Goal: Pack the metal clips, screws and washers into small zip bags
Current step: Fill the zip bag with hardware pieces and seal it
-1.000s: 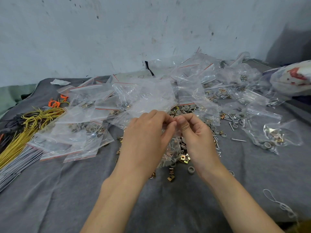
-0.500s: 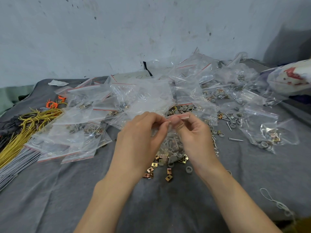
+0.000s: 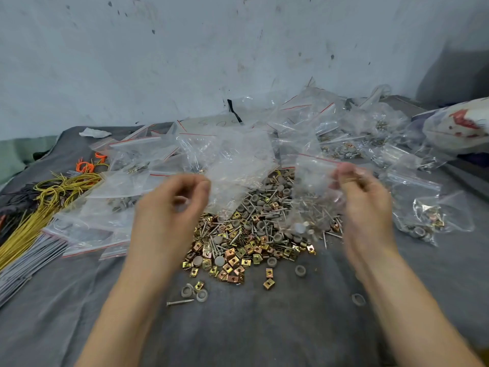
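The right hand [image 3: 366, 207] is motion-blurred. Its fingers are curled and pinch the upper right corner of a filled zip bag [image 3: 313, 181]. The bag lies toward frame centre from that hand. Its red seal strip runs nearly level across the top and its long axis hangs downward, with the weighted lower end over the right edge of the loose hardware pile [image 3: 251, 234]. The pile consists of brass-coloured clips, screws and washers and lies on the grey cloth surface [image 3: 264, 327] between the two hands.

The left hand [image 3: 169, 215] is apart from the bag, at centre left. Its fingers are curled, with the thumb close to the forefinger. Whether it holds anything cannot be determined.

Packed bags [image 3: 418, 207] lie at the right of the frame, beyond the right hand. The bag is judged ready to be set down. The right hand is the nearer one, and the set-down direction is outward to the right.
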### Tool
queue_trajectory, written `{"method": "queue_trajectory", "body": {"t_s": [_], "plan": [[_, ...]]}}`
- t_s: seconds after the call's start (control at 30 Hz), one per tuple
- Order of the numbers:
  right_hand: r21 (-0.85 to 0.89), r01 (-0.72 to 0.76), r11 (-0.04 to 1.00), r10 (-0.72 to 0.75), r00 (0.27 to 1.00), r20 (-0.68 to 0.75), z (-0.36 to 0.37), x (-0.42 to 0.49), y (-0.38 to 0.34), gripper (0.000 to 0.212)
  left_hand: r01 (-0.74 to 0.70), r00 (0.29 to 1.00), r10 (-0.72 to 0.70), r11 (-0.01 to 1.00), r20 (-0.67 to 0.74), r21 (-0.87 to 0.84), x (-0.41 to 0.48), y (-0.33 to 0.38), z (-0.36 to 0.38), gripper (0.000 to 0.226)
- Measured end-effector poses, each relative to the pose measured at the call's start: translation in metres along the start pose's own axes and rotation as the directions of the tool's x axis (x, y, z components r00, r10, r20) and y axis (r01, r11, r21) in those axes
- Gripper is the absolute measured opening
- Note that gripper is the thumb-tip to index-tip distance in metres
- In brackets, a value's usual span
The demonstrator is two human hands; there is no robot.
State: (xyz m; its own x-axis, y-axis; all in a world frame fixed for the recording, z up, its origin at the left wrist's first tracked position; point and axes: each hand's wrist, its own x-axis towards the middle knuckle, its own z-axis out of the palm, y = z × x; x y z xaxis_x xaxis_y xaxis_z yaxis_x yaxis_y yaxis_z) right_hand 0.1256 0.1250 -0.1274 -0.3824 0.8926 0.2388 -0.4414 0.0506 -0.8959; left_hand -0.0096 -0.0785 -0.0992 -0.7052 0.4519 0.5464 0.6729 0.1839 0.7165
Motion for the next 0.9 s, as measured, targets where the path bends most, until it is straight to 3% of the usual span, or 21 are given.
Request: {"method": "queue_trajectory", "body": {"t_s": [0.13,0.27,0.37,0.53,0.7,0.9], "plan": [[-0.090,0.149,0.985,-0.137,0.982,0.131,-0.005,-0.004,-0.011,0.015,0.022,1.000,-0.021,0.989,0.011,-0.147,-0.002,0.002,-0.008,0.011],[-0.115,0.223,0.968,-0.196,0.958,0.209,0.014,-0.021,-0.011,0.015,-0.079,0.993,0.086,0.993,0.080,-0.091,-0.007,0.018,0.019,0.014],[-0.101,0.215,0.971,-0.180,0.943,0.279,0.024,-0.024,-0.009,0.008,-0.159,0.979,0.162,0.987,0.127,-0.032,-0.008,0.023,0.030,0.027],[-0.092,0.118,0.989,-0.070,0.908,0.414,0.034,-0.031,0.001,0.011,-0.129,0.981,0.144,0.985,0.132,-0.113,-0.006,0.020,0.032,0.009],[-0.106,0.073,0.992,-0.023,0.910,0.413,0.039,-0.039,0.006,0.010,-0.182,0.974,0.191,0.980,0.126,-0.076,-0.006,0.018,0.030,0.004],[-0.210,0.171,0.963,-0.087,0.930,0.358,0.041,-0.043,0.005,0.015,-0.181,0.978,0.177,0.983,0.113,0.018,-0.009,0.016,0.034,0.003]]}}
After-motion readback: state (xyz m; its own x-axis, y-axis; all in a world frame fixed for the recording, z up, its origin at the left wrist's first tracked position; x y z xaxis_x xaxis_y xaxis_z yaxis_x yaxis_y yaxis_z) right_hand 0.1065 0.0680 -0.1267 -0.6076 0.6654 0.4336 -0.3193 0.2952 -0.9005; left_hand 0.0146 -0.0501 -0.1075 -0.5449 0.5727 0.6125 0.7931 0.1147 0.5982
